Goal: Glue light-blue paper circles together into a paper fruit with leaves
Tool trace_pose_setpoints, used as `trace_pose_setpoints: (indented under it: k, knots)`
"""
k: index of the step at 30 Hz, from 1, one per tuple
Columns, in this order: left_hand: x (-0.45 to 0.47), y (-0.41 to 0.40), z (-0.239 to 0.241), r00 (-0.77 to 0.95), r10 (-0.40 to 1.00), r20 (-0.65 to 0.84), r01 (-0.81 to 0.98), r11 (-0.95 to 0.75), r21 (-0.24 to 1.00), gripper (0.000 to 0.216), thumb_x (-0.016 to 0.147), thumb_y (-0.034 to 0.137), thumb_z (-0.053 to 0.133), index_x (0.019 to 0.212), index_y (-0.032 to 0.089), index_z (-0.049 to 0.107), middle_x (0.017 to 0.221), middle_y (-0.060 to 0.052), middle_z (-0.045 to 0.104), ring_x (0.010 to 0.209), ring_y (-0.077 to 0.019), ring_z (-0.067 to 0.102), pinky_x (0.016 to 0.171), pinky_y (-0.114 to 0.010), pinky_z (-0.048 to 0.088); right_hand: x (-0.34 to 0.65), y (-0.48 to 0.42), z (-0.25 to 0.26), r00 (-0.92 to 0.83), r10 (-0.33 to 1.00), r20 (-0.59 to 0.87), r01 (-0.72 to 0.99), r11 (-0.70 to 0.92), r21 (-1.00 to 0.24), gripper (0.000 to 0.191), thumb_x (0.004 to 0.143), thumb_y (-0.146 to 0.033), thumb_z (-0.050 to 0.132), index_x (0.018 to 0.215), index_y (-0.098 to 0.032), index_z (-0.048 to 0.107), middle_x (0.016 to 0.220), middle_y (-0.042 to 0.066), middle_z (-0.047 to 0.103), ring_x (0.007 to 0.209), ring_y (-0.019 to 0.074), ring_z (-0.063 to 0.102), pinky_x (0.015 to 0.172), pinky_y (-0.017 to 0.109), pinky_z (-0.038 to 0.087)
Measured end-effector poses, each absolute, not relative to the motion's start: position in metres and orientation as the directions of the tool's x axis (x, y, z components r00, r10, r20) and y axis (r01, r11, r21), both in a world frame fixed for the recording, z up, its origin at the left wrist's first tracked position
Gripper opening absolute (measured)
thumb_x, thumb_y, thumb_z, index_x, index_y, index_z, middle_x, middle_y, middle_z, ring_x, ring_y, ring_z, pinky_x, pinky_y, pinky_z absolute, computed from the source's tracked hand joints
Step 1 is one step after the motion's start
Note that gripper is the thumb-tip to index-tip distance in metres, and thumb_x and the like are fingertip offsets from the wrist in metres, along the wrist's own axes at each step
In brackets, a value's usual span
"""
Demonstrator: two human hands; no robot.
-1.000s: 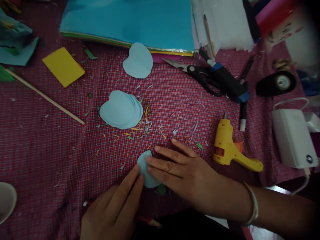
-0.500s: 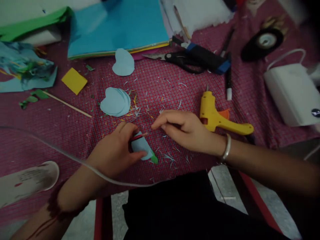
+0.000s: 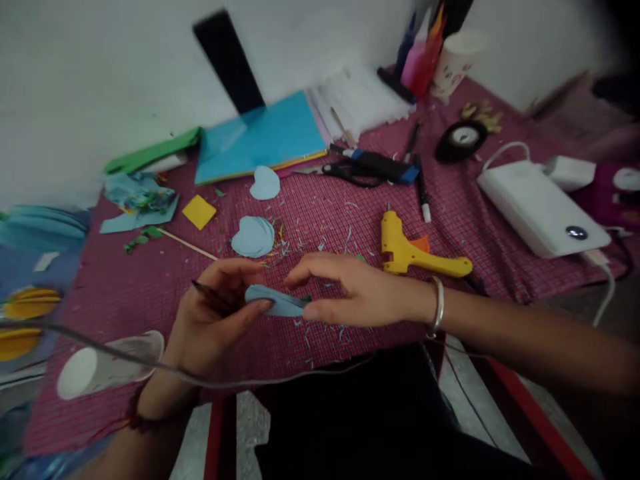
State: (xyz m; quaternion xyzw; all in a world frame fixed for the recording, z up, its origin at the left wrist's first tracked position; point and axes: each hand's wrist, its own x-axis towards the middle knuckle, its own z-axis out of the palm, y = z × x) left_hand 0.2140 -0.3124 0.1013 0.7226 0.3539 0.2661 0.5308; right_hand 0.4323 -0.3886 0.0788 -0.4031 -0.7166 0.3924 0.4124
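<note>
A small light-blue paper piece (image 3: 278, 301) is held just above the red checked cloth (image 3: 125, 293). My left hand (image 3: 213, 320) pinches its left end and also grips a thin dark stick (image 3: 210, 297). My right hand (image 3: 350, 290), with a metal bangle at the wrist, pinches the piece's right end. A stack of light-blue heart cutouts (image 3: 253, 237) lies on the cloth just beyond my hands, and a single heart cutout (image 3: 265, 183) lies farther back.
A yellow glue gun (image 3: 415, 250) lies right of my hands, with scissors (image 3: 345, 170), a marker (image 3: 423, 193) and black tape (image 3: 461, 140) behind. A white box (image 3: 537, 207) sits at right. Sheets of coloured paper (image 3: 260, 137), a yellow square (image 3: 199, 212) and a wooden skewer (image 3: 187, 245) lie at the back left.
The paper piece was pressed flat on the cloth, then my left hand picked it up with the stick. Now both hands hold it above the cloth. The view has tilted up.
</note>
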Motion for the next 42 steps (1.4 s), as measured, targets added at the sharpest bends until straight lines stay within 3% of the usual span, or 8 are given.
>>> trace_pose_setpoints:
  k: [5, 10, 18, 26, 30, 33, 37, 42]
  knots:
    - [0.221, -0.304, 0.108, 0.503, 0.851, 0.153, 0.154, -0.262, 0.953, 0.03, 0.072, 0.014, 0.075, 0.098, 0.02, 0.062, 0.078, 0.002, 0.066, 0.066, -0.0099, 0.062, 0.056, -0.018, 0.051, 0.425, -0.38, 0.095, -0.259, 0.887, 0.383, 0.362, 0.456, -0.813, 0.018, 0.084, -0.025, 0.066, 0.098, -0.015, 0.06, 0.095, 0.005, 0.065, 0.091, 0.0173, 0.059, 0.084, 0.032, 0.045]
    - [0.221, -0.295, 0.103, 0.487, 0.866, 0.115, 0.134, -0.205, 0.97, 0.027, 0.076, 0.016, 0.073, 0.099, 0.022, 0.062, 0.082, 0.002, 0.066, 0.069, -0.0094, 0.062, 0.057, -0.017, 0.05, 0.423, -0.37, 0.095, -0.174, 0.901, 0.398, 0.419, 0.433, -0.798, 0.007, 0.087, -0.019, 0.06, 0.091, -0.015, 0.063, 0.088, 0.004, 0.066, 0.086, 0.0165, 0.058, 0.081, 0.031, 0.044]
    - [0.224, -0.285, 0.096, 0.568, 0.817, 0.098, 0.06, -0.16, 0.985, 0.03, 0.076, 0.016, 0.072, 0.104, 0.022, 0.063, 0.087, 0.0, 0.068, 0.074, -0.0106, 0.063, 0.064, -0.019, 0.052, 0.423, -0.364, 0.086, -0.073, 0.94, 0.332, 0.436, 0.33, -0.837, 0.007, 0.086, -0.012, 0.054, 0.083, -0.018, 0.058, 0.078, -0.001, 0.059, 0.074, 0.0124, 0.053, 0.07, 0.026, 0.04]
    - [0.218, -0.28, 0.089, 0.573, 0.792, 0.21, 0.189, -0.377, 0.907, 0.009, 0.079, 0.02, 0.069, 0.088, 0.021, 0.07, 0.084, -0.003, 0.068, 0.075, -0.0144, 0.063, 0.063, -0.024, 0.051, 0.423, -0.359, 0.079, -0.096, 0.986, 0.133, 0.386, 0.16, -0.909, 0.01, 0.086, -0.014, 0.05, 0.079, -0.018, 0.056, 0.072, -0.002, 0.055, 0.066, 0.0105, 0.049, 0.062, 0.025, 0.036]
    - [0.213, -0.277, 0.08, 0.646, 0.716, 0.264, 0.343, -0.581, 0.738, 0.016, 0.086, 0.021, 0.063, 0.101, 0.021, 0.067, 0.083, -0.002, 0.067, 0.067, -0.0119, 0.062, 0.057, -0.022, 0.049, 0.423, -0.359, 0.078, -0.084, 0.992, 0.097, 0.401, 0.123, -0.908, 0.013, 0.087, -0.015, 0.048, 0.076, -0.018, 0.054, 0.07, -0.003, 0.054, 0.066, 0.0108, 0.048, 0.062, 0.025, 0.036]
    - [0.214, -0.278, 0.074, 0.772, 0.523, 0.361, 0.387, -0.837, 0.386, 0.026, 0.091, 0.018, 0.054, 0.116, 0.02, 0.06, 0.096, -0.005, 0.069, 0.079, -0.015, 0.066, 0.065, -0.024, 0.052, 0.425, -0.36, 0.08, -0.096, 0.983, 0.156, 0.511, 0.183, -0.84, 0.012, 0.086, -0.014, 0.049, 0.077, -0.018, 0.054, 0.074, -0.001, 0.055, 0.071, 0.0125, 0.05, 0.069, 0.027, 0.038]
    - [0.217, -0.283, 0.069, 0.866, 0.355, 0.352, 0.383, -0.924, -0.009, 0.026, 0.094, 0.021, 0.048, 0.118, 0.015, 0.057, 0.1, -0.009, 0.069, 0.086, -0.0205, 0.065, 0.068, -0.029, 0.053, 0.425, -0.362, 0.081, -0.162, 0.972, 0.172, 0.645, 0.236, -0.726, 0.009, 0.087, -0.013, 0.049, 0.081, -0.017, 0.056, 0.082, 0.003, 0.059, 0.083, 0.0167, 0.053, 0.079, 0.033, 0.039]
    - [0.22, -0.29, 0.067, 0.885, 0.345, 0.313, 0.319, -0.938, 0.133, 0.014, 0.093, 0.016, 0.046, 0.087, 0.019, 0.057, 0.076, -0.001, 0.062, 0.066, -0.0159, 0.056, 0.057, -0.026, 0.043, 0.426, -0.363, 0.077, -0.11, 0.986, 0.125, 0.606, 0.166, -0.778, 0.012, 0.085, -0.011, 0.049, 0.075, -0.018, 0.053, 0.074, 0.0, 0.056, 0.073, 0.0135, 0.051, 0.069, 0.028, 0.038]
